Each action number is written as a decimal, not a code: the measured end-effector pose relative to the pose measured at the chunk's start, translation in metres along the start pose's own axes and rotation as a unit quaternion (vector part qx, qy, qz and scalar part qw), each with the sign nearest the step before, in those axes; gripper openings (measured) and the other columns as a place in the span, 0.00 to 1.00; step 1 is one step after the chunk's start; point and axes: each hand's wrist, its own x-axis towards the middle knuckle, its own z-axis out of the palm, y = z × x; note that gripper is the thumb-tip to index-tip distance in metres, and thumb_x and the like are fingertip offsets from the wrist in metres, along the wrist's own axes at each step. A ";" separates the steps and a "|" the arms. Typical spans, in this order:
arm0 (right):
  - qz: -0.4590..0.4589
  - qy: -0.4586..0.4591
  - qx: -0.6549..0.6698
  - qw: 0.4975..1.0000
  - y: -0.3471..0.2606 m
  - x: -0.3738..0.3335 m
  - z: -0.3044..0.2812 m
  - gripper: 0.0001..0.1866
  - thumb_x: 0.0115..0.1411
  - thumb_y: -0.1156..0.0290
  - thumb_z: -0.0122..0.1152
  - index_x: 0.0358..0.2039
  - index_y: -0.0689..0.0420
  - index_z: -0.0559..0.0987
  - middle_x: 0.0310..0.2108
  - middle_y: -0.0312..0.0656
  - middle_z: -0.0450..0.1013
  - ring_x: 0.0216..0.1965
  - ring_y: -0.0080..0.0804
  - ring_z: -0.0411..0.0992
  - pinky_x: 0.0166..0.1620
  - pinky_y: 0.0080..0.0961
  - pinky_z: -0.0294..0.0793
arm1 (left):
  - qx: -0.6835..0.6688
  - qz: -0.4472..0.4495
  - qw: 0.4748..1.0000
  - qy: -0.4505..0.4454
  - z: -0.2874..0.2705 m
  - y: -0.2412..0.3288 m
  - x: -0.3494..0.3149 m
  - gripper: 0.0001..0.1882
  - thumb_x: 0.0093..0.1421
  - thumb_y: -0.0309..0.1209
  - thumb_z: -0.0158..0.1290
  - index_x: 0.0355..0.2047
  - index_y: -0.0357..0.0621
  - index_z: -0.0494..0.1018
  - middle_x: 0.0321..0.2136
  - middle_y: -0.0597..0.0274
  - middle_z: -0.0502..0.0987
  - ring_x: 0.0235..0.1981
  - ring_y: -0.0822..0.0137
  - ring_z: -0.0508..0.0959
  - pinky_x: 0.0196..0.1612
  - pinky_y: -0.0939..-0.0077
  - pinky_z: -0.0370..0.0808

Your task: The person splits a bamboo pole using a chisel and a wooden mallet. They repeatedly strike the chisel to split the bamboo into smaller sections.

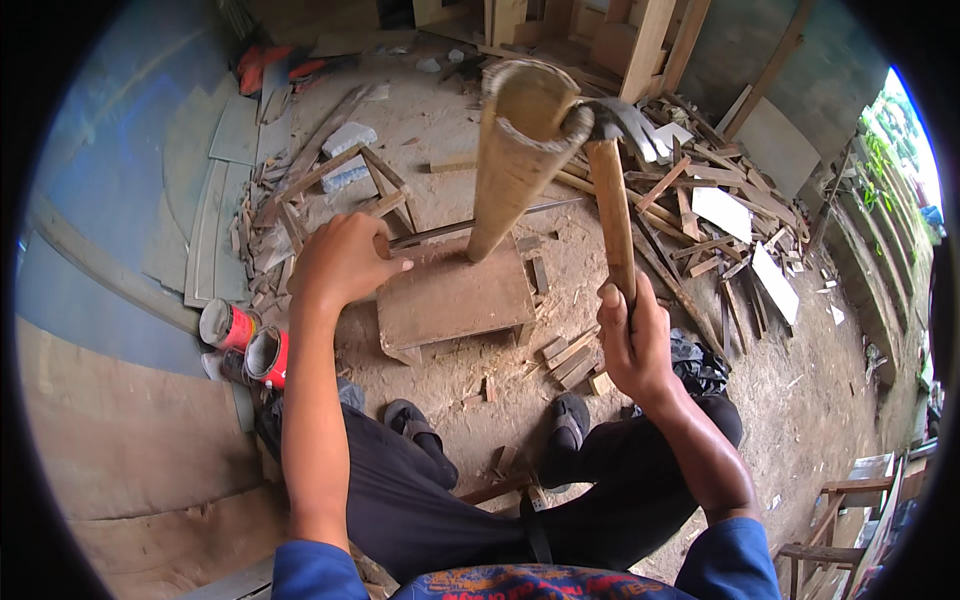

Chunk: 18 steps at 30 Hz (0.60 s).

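From where I stand, the head view has the right hand [642,345] wrapping its grip round a hammer [612,215], right of centre; the hollow tube [515,175], upper centre, rises lengthwise from the low table [450,300], rim beside the hammer's head, contact unclear. The left hand [345,258] curls near a dark rod [435,233], fingertips hidden, pinch uncertain.

Left: red cans [281,362] near blue wall [130,130] | upper left: red cloth [252,68] | right: scrap-wood heap [712,173], white panel [722,213] atop; green foliage [882,190] beyond
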 end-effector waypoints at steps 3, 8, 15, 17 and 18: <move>-0.001 -0.006 -0.018 1.000 0.007 -0.003 -0.002 0.11 0.68 0.66 0.53 0.39 0.61 0.68 0.15 0.51 0.67 0.17 0.53 0.71 0.21 0.40 0.64 | -0.028 0.011 0.998 0.049 0.004 -0.013 0.000 0.19 0.45 0.42 0.69 0.32 0.42 0.82 0.30 0.49 0.82 0.36 0.49 0.82 0.42 0.59 0.77; 0.062 -0.064 -0.010 0.996 -0.003 -0.006 -0.002 0.11 0.69 0.66 0.53 0.37 0.62 0.68 0.15 0.51 0.69 0.17 0.51 0.74 0.20 0.42 0.66 | -0.036 -0.012 0.999 0.001 -0.003 -0.016 0.003 0.21 0.44 0.41 0.69 0.34 0.40 0.82 0.29 0.46 0.81 0.36 0.47 0.81 0.42 0.59 0.76; 0.107 -0.076 -0.025 0.991 0.001 0.004 0.000 0.14 0.70 0.63 0.51 0.37 0.63 0.69 0.14 0.49 0.69 0.14 0.37 0.70 0.19 0.38 0.65 | -0.026 0.007 0.999 0.045 0.001 -0.016 0.004 0.19 0.44 0.40 0.70 0.24 0.35 0.79 0.25 0.44 0.79 0.32 0.46 0.80 0.38 0.58 0.75; 0.046 -0.007 0.061 0.997 0.005 0.000 0.001 0.13 0.70 0.64 0.50 0.38 0.63 0.68 0.15 0.48 0.69 0.14 0.37 0.70 0.19 0.38 0.65 | -0.021 -0.018 1.000 -0.001 -0.005 -0.012 0.006 0.19 0.44 0.40 0.70 0.25 0.34 0.79 0.25 0.43 0.79 0.32 0.45 0.80 0.38 0.58 0.75; 0.024 0.005 0.068 0.997 0.004 0.002 0.000 0.12 0.70 0.65 0.50 0.38 0.63 0.67 0.15 0.48 0.70 0.14 0.37 0.71 0.19 0.38 0.66 | -0.023 -0.020 1.000 -0.006 -0.006 -0.010 0.006 0.19 0.44 0.40 0.70 0.25 0.34 0.79 0.26 0.43 0.79 0.32 0.44 0.80 0.38 0.58 0.75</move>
